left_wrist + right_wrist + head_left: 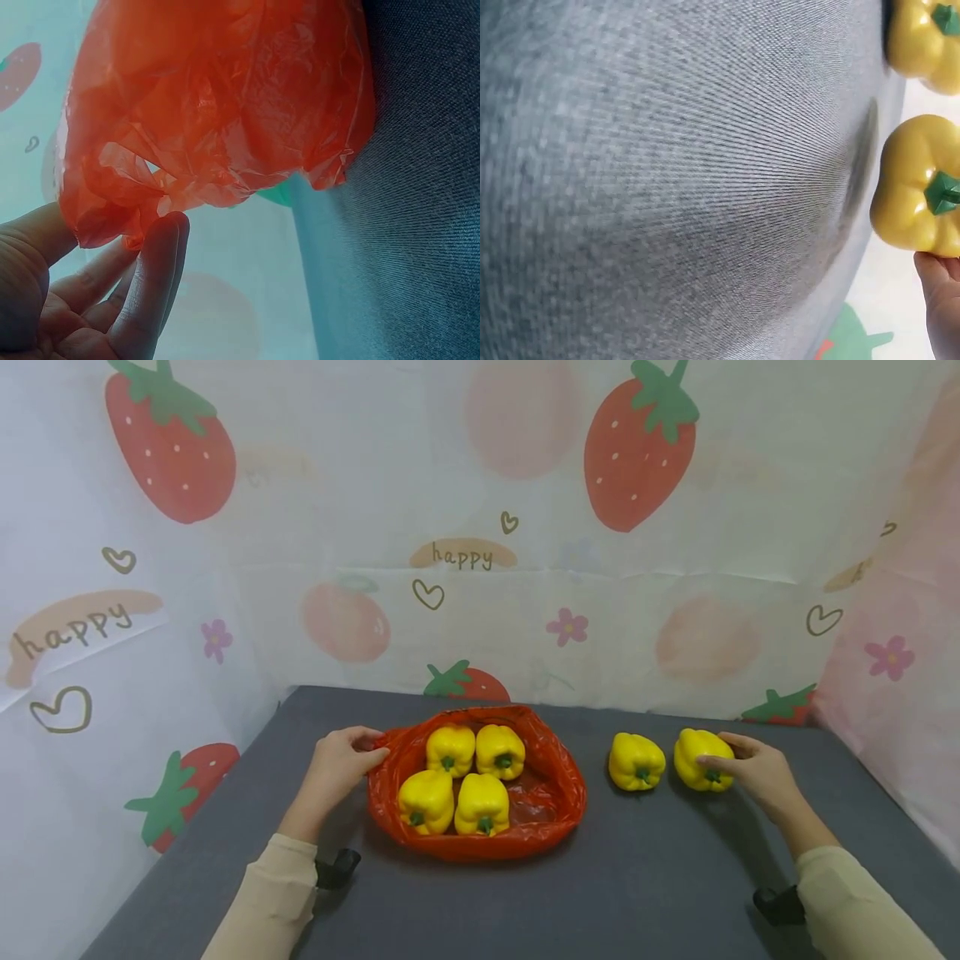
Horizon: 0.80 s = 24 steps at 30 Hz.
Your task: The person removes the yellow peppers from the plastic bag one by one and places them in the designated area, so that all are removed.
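Note:
A red plastic bag (551, 802) lies open on the grey table (600, 893) with several yellow bell peppers (480, 802) inside. My left hand (366, 752) pinches the bag's left rim; in the left wrist view my fingers (154, 262) hold the crumpled red bag (225, 112) by its edge. Two more yellow peppers sit on the table to the bag's right. My right hand (722, 752) grips the farther right pepper (693, 752), thumb on its front and fingers over its back. The other pepper (636, 762) stands free. In the right wrist view the gripped pepper (919, 187) shows above my fingertip (941, 292).
Strawberry-print cloth walls (480, 527) close in the table at the back, left and right. Bare grey tabletop stretches in front of the bag and between the bag and the loose peppers. The second loose pepper (922, 34) shows at the right wrist view's top edge.

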{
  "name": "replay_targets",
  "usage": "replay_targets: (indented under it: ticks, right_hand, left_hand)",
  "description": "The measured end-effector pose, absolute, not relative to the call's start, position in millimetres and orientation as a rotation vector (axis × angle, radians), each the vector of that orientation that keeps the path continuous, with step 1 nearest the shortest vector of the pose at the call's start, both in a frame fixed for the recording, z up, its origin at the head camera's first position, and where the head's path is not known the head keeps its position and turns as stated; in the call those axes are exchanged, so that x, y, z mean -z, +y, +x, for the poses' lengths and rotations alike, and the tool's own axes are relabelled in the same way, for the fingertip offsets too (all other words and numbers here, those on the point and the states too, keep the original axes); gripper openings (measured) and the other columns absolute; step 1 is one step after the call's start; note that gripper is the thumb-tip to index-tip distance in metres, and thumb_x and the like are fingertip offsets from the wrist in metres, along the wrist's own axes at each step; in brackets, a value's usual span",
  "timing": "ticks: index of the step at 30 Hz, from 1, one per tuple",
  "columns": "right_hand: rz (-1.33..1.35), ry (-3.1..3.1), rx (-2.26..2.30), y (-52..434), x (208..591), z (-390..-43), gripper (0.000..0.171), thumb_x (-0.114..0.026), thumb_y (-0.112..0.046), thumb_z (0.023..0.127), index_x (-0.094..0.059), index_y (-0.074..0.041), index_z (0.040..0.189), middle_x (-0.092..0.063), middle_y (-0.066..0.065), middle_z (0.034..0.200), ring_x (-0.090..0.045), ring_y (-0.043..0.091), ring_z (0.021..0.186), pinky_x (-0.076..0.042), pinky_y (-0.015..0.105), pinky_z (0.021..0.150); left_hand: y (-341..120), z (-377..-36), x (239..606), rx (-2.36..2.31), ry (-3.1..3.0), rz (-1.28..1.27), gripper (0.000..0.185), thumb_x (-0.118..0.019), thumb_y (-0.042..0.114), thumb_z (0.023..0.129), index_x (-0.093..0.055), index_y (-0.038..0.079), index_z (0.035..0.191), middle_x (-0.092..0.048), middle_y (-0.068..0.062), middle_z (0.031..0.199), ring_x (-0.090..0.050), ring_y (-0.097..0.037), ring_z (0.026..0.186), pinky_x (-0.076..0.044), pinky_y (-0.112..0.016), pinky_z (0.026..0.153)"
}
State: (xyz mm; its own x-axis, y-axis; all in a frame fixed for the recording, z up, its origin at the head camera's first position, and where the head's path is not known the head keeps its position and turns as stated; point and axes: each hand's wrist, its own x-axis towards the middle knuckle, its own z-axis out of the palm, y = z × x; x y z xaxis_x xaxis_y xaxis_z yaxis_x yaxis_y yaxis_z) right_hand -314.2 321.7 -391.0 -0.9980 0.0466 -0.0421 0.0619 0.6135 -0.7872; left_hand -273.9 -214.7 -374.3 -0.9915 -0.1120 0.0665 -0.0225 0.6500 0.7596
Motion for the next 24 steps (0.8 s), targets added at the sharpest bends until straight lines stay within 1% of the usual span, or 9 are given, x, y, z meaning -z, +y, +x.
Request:
replay_targets:
  ticks: [1,3,8,10,11,15,19,23,24]
  right_hand:
    - [0.092,2.809,1.354,322,392,-315,0.091,-0.063,-0.052,0.081,-0.024,0.000,0.145,-0.025,0.028,0.147,-0.028,0.046,0.131,-0.032,0.057,0.102]
    - [0.130,2.835,1.297,322,394,-318,0.091,-0.063,-0.054,0.080,-0.027,-0.002,0.145,-0.027,0.026,0.147,-0.031,0.042,0.131,-0.037,0.053,0.099]
    - [0.144,2.812,1.291,325,399,-323,0.095,-0.064,-0.057,0.077,-0.025,-0.003,0.146,-0.025,0.025,0.148,-0.030,0.042,0.131,-0.036,0.054,0.099]
    - [0.134,2.787,1.324,328,402,-325,0.098,-0.064,-0.058,0.077,-0.024,-0.002,0.146,-0.023,0.026,0.149,-0.029,0.044,0.131,-0.033,0.057,0.101]
    - [0.149,2.786,1.332,329,403,-326,0.098,-0.065,-0.059,0.075,-0.025,-0.004,0.146,-0.024,0.024,0.149,-0.029,0.042,0.131,-0.034,0.056,0.101]
    - [0.158,2.789,1.327,331,404,-329,0.096,-0.065,-0.058,0.076,-0.026,-0.006,0.146,-0.024,0.023,0.149,-0.028,0.041,0.132,-0.035,0.056,0.100]
    - [0.096,2.773,1.333,327,399,-326,0.095,-0.063,-0.055,0.079,-0.021,-0.003,0.146,-0.019,0.027,0.149,-0.022,0.046,0.134,-0.029,0.059,0.103]
    - [0.088,2.769,1.327,324,396,-321,0.094,-0.063,-0.052,0.081,-0.019,0.000,0.146,-0.018,0.028,0.149,-0.021,0.047,0.134,-0.028,0.058,0.104]
    - [0.115,2.781,1.315,323,396,-320,0.093,-0.063,-0.052,0.081,-0.021,-0.001,0.146,-0.020,0.027,0.149,-0.024,0.045,0.133,-0.030,0.058,0.103]
  left_hand:
    - [-214,-274,374,1.256,-2.755,0.114,0.033,-0.064,0.025,0.087,-0.063,0.007,0.114,-0.067,-0.012,0.104,-0.061,-0.021,0.085,-0.056,-0.032,0.073]
    - [-214,-274,373,1.250,-2.755,0.116,0.033,-0.064,0.025,0.086,-0.063,0.007,0.114,-0.067,-0.012,0.104,-0.061,-0.021,0.086,-0.056,-0.033,0.073]
    - [-214,-273,373,1.257,-2.758,0.125,0.033,-0.064,0.025,0.086,-0.063,0.007,0.114,-0.067,-0.011,0.104,-0.061,-0.021,0.086,-0.056,-0.033,0.074]
    - [-214,-273,373,1.255,-2.758,0.123,0.033,-0.064,0.025,0.086,-0.063,0.007,0.114,-0.067,-0.011,0.104,-0.061,-0.021,0.086,-0.056,-0.032,0.073]
    - [-214,-273,373,1.254,-2.757,0.122,0.033,-0.064,0.025,0.086,-0.063,0.007,0.114,-0.067,-0.011,0.104,-0.061,-0.021,0.086,-0.055,-0.032,0.073]
    - [-214,-274,373,1.257,-2.754,0.116,0.033,-0.064,0.025,0.086,-0.063,0.007,0.114,-0.067,-0.011,0.104,-0.061,-0.021,0.087,-0.055,-0.033,0.074]
    - [-215,-275,374,1.259,-2.752,0.120,0.034,-0.064,0.025,0.086,-0.063,0.007,0.115,-0.067,-0.011,0.104,-0.061,-0.022,0.088,-0.055,-0.034,0.075]
    - [-216,-276,376,1.263,-2.759,0.112,0.034,-0.064,0.026,0.087,-0.063,0.007,0.115,-0.067,-0.011,0.104,-0.061,-0.020,0.087,-0.055,-0.033,0.075]
    - [-216,-277,376,1.266,-2.760,0.110,0.034,-0.064,0.026,0.087,-0.063,0.007,0.115,-0.067,-0.011,0.104,-0.061,-0.020,0.086,-0.055,-0.033,0.075]
